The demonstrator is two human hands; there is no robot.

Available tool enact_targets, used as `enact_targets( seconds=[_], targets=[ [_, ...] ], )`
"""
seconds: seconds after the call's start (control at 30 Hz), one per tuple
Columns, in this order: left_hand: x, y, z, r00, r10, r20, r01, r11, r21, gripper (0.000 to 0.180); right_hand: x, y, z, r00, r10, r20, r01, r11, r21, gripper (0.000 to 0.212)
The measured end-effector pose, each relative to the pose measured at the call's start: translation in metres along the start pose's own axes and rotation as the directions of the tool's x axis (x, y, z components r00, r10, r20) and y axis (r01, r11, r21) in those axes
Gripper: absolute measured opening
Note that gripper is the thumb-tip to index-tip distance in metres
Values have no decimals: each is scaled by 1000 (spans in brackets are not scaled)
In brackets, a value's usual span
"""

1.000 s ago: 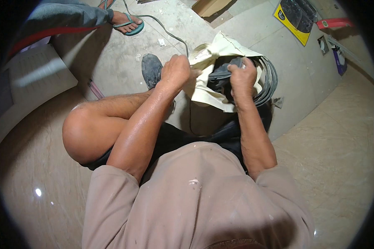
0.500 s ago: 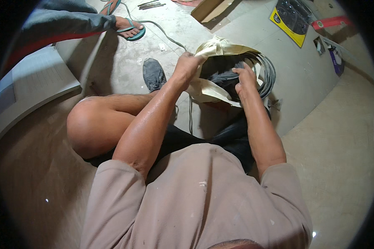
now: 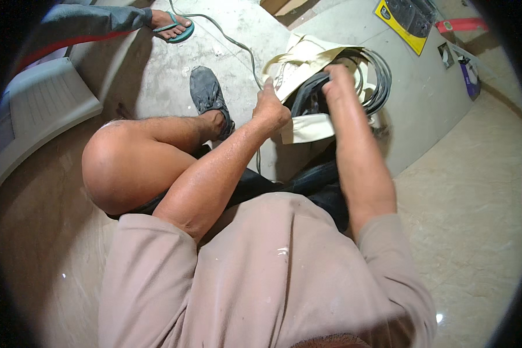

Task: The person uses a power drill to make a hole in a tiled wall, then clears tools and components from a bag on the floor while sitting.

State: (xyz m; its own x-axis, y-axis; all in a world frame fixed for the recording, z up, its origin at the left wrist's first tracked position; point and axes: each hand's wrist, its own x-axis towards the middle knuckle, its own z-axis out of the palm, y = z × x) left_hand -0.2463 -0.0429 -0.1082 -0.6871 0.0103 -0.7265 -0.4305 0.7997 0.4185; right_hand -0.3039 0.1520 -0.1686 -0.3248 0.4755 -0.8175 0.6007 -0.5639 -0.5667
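A cream fabric bag (image 3: 310,129) lies in front of me with its mouth spread. Closed at the bag's left edge, my left hand (image 3: 271,110) grips the fabric, thumb pointing up. My right hand (image 3: 337,81) reaches over the mouth, its fingers curled round a bunched dark cloth (image 3: 308,95) inside; some fingertips are hidden. Against the bag's right side sits a coil of dark cable (image 3: 383,81), partly covered by the bag.
A grey cord (image 3: 238,43) runs across the floor to the bag. At left are another person's sandalled foot (image 3: 177,29) and a pale panel (image 3: 58,95). Back right lie a yellow-and-black package (image 3: 406,23), a red tool (image 3: 461,25) and a purple box (image 3: 470,81).
My left hand has come lower along the bag's edge. The right hand has moved up and slightly left with the dark cloth, and the bag has changed shape.
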Motion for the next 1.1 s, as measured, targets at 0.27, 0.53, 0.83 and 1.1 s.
enact_targets(
  seconds=[0.27,0.53,0.83,1.1],
  targets=[
    [45,-31,-47,935,59,-351,-138,969,-204,40,5,-76,-97,893,-114,436,245,934,-259,32],
    [45,13,-14,991,78,-106,-122,849,-515,31,-39,-54,-102,598,-654,464,715,174,-677,52],
    [62,33,-14,943,53,-330,-176,918,-355,31,-36,-60,-99,639,-599,482,676,139,-723,47],
    [50,39,-21,825,346,-447,-395,919,-18,30,-25,-53,-90,578,-685,444,680,103,-726,42]
  ],
)
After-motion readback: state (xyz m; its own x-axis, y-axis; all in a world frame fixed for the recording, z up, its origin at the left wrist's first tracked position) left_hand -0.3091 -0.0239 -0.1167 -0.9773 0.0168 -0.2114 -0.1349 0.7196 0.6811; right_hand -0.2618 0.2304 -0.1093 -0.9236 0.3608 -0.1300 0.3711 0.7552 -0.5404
